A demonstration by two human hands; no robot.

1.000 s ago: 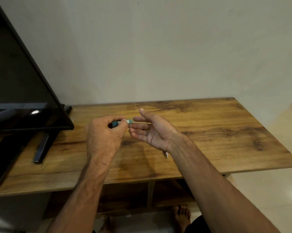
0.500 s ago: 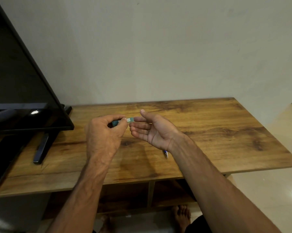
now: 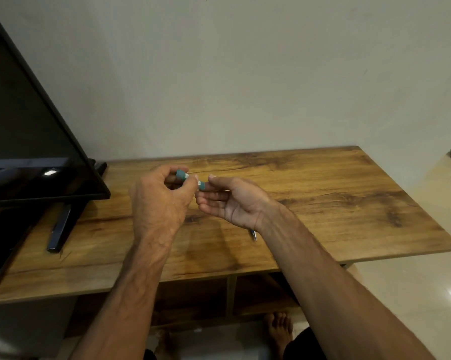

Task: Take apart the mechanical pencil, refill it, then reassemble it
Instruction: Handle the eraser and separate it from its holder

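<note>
My left hand (image 3: pixel 162 201) pinches a small teal cap piece with a white end (image 3: pixel 181 174) between thumb and fingertips. Just to its right, my right hand (image 3: pixel 234 203), palm turned up and to the left, grips the teal end of the mechanical pencil (image 3: pixel 202 185) with thumb and forefinger. A narrow gap separates the two teal pieces. A thin pointed pencil tip (image 3: pixel 253 234) sticks out below my right wrist. The hand hides whatever joins that tip to the teal end. Both hands hover above the wooden table (image 3: pixel 323 203).
A black TV screen (image 3: pixel 24 141) stands at the left on dark metal feet (image 3: pixel 60 229). The wall runs right behind the table. The table's front edge (image 3: pixel 219 278) has open shelves below, and my bare feet (image 3: pixel 277 331) are on the tiled floor.
The teal end was one piece between both hands. Now it is split in two, with my left hand drawn slightly up and left, holding the cap piece.
</note>
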